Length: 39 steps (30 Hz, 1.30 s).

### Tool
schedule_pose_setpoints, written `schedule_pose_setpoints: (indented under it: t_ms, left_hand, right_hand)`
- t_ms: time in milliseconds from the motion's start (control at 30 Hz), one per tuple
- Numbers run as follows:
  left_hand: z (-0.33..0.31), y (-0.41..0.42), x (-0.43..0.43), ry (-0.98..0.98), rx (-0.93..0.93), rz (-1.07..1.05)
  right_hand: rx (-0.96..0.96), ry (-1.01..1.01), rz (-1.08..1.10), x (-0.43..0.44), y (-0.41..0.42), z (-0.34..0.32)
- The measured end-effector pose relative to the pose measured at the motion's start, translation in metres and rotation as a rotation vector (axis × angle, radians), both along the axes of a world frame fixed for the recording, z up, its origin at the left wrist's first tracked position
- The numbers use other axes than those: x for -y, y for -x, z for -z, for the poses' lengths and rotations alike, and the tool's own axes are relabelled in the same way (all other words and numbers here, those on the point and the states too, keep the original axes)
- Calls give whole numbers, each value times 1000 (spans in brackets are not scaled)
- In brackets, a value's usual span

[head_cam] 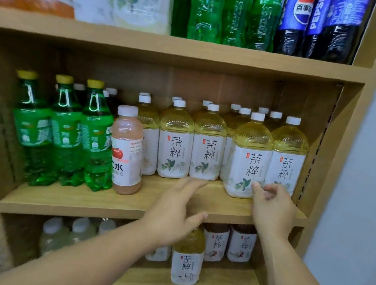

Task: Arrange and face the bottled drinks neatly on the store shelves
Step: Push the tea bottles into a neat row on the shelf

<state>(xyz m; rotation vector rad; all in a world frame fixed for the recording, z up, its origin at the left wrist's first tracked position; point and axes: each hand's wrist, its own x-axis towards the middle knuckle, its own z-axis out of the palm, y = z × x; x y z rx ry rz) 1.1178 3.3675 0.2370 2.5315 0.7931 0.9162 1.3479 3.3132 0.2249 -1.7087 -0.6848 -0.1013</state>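
Reaching over the shelf, right hand fingers lie loosely curled at five o'clock of the forward tea bottle; left hand spread open.

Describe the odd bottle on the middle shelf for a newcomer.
Middle wooden shelf, between the green soda bottles and the yellow tea bottles. The pink plastic juice bottle, white-capped, is the only one with a red apple label.

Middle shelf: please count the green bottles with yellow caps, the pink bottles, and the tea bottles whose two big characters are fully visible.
Green bottles: 3
Pink bottles: 1
Tea bottles: 4
Total: 8
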Motion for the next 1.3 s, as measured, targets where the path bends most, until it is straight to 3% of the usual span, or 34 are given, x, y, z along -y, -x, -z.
schedule_pose_setpoints:
  t_ms: [167, 433, 633, 767, 933, 1133, 1300]
  left_hand:
    - [-20, 79, -9, -108, 86, -146]
    - [-105, 159, -33, -217, 365, -399]
    - [-153, 210, -64, -325, 228, -577]
    - [-162, 228, -81, -436, 21, -637]
    - [-159, 232, -99, -462, -156, -636]
    - [-166, 224, -111, -379, -50, -587]
    - [-175, 219, -125, -232, -93, -517]
  right_hand:
    - [7, -110, -73, -5, 49, -18]
    - [258, -54, -528, -41, 162, -93]
    - [543, -45, -604, -67, 230, -163]
    - [697, 195, -566, -94, 265, -197]
    - [664, 451, -556, -127, 276, -207]
    - [668, 369, -545, -129, 276, -197]
    - [658, 251, -587, -113, 273, -190]
